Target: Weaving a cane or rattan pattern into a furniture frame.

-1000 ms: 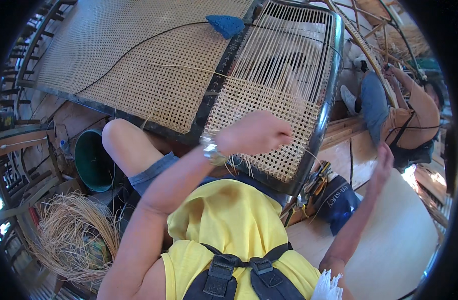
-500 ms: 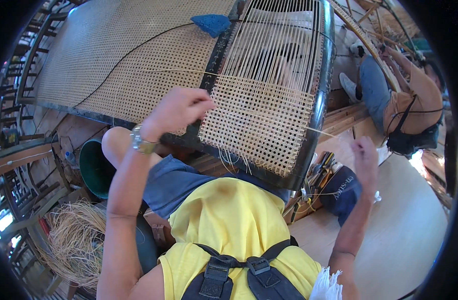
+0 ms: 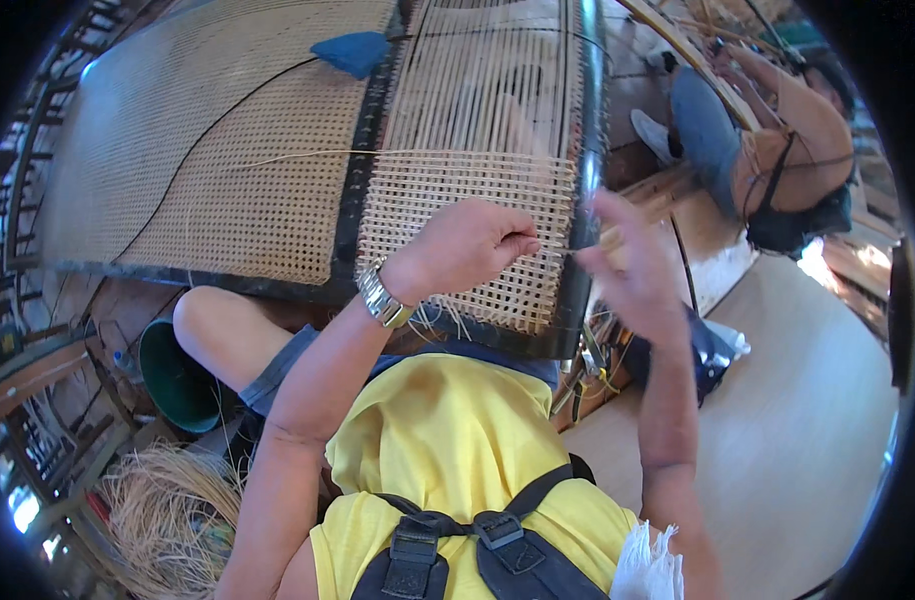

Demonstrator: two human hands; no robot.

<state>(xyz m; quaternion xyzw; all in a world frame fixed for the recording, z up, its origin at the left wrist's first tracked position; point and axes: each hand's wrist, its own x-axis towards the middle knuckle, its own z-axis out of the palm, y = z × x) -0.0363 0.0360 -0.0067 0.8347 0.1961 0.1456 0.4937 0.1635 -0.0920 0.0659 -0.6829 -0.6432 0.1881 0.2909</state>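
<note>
**Weaving a cane strand across the framed panel**

The person sits with a dark-framed panel [image 3: 584,200] tilted over the knees, its lower part already filled with woven cane mesh [image 3: 467,235] and its upper part showing only bare vertical strands. The left hand [image 3: 467,245] rests on the mesh with fingers pinched together on a thin cane strand [image 3: 377,153], which runs in a long line leftward across the panel and over the finished woven sheet [image 3: 177,150] beside it. The right hand [image 3: 627,265] is blurred at the frame's right edge; whether it is closed on anything cannot be told. The step in hand looks like drawing a new horizontal strand through. The next move likely calls for steady tension and keeping the strand flat against the row below. A green bucket [image 3: 177,375] and loose cane bundle [image 3: 172,510] lie at the person's left.
</note>
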